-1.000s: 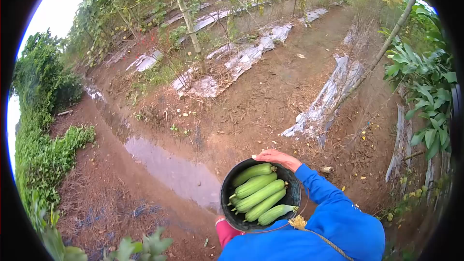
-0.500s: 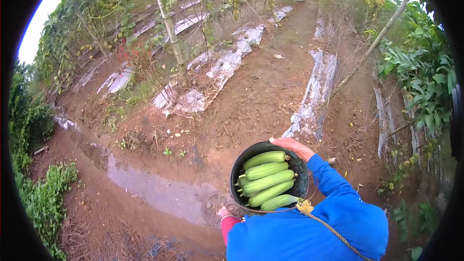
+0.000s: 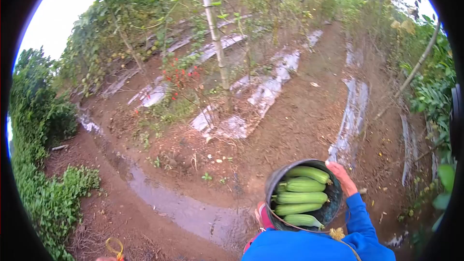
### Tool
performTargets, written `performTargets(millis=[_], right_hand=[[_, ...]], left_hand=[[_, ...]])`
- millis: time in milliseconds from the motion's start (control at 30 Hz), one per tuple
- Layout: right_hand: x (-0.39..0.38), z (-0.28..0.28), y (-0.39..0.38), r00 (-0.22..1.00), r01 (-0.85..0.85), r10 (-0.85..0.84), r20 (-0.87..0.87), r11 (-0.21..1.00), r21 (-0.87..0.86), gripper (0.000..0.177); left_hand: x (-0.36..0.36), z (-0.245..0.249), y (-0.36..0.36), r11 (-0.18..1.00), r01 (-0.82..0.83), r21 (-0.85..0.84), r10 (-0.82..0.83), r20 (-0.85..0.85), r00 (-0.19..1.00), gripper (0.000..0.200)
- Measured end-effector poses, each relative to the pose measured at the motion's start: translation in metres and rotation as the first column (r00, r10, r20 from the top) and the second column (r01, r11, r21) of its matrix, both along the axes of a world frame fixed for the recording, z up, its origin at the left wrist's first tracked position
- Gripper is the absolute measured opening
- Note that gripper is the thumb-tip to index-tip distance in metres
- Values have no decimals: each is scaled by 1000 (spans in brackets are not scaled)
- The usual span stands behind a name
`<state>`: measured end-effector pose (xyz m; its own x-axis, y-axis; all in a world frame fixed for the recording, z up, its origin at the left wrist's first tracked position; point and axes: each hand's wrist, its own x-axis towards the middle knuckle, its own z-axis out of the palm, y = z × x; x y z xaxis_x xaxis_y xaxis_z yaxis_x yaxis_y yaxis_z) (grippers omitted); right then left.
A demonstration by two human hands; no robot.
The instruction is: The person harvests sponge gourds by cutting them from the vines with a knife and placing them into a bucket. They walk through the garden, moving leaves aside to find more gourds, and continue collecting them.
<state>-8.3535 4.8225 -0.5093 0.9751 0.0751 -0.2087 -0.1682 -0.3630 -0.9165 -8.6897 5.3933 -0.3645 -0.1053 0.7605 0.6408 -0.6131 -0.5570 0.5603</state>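
My right hand (image 3: 342,176), in a blue sleeve, grips the right rim of a dark bucket (image 3: 275,178). The bucket is tilted so that its mouth faces me. Several long green sponge gourds (image 3: 302,198) lie side by side in it. A rope (image 3: 337,233) is tied at its near edge and runs over my blue clothing. At the bottom left edge, only a sliver of my left hand (image 3: 106,258) shows, beside a yellow loop (image 3: 114,246) that looks like a tool handle; most of that hand is out of frame.
A water-filled furrow (image 3: 193,217) crosses the muddy ground. Beyond lie planting rows under torn plastic mulch (image 3: 350,116). A pole (image 3: 215,34) stands upright, and another pole (image 3: 420,63) leans at right. Leafy bushes (image 3: 38,116) line the left. Part of a foot (image 3: 261,214) shows beside the bucket.
The view has swung left and tilted up. The bucket, with my right hand still on its rim, sits farther right and lower. My left hand and the yellow loop have come into view.
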Motion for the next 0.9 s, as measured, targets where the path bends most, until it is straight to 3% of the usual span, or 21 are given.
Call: performTargets(millis=[67,200,233,367,500,600,633,667,700,767,800,867,900], right_hand=[[14,15,14,999,37,-37,7,999,-12,48],[61,-15,16,995,74,-73,-69,997,7,45],[73,-13,21,991,95,-91,-98,995,32,45],[145,-41,18,983,129,-122,-139,991,44,42],[238,-61,10,978,158,-159,-135,987,-17,41],[288,-64,7,954,244,-217,-205,963,113,39],[308,-66,3,959,222,-212,-188,974,35,38],[317,-31,29,947,248,-234,-219,968,36,42],[324,-18,40,935,279,-264,-235,960,33,42],[352,6,51,964,178,-131,-231,965,195,47],[363,13,55,962,186,-139,-234,963,195,47],[382,24,60,958,156,-97,-271,966,206,53],[389,28,60,957,157,-98,-273,966,206,53]], left_hand=[[48,-9,9,995,6,-104,-8,-22,1000,40],[140,-31,20,917,213,-336,-230,-9,973,30],[164,-37,21,920,200,-336,-214,-5,977,30],[267,-61,22,832,394,-390,-474,-133,870,21],[393,-85,18,742,458,-490,-651,-360,669,15],[484,-74,-8,590,545,-596,-803,-359,476,14],[515,-70,-18,598,562,-571,-801,-443,402,14],[546,-63,-27,606,587,-537,-784,-528,327,14],[571,-57,-35,588,597,-546,-793,-535,293,14],[627,-39,-56,617,776,-131,-519,-809,277,12],[653,-31,-65,611,780,-133,-520,-810,269,12],[705,-14,-84,471,882,22,-388,-893,229,12],[712,-10,-83,470,882,21,-388,-893,227,12]])
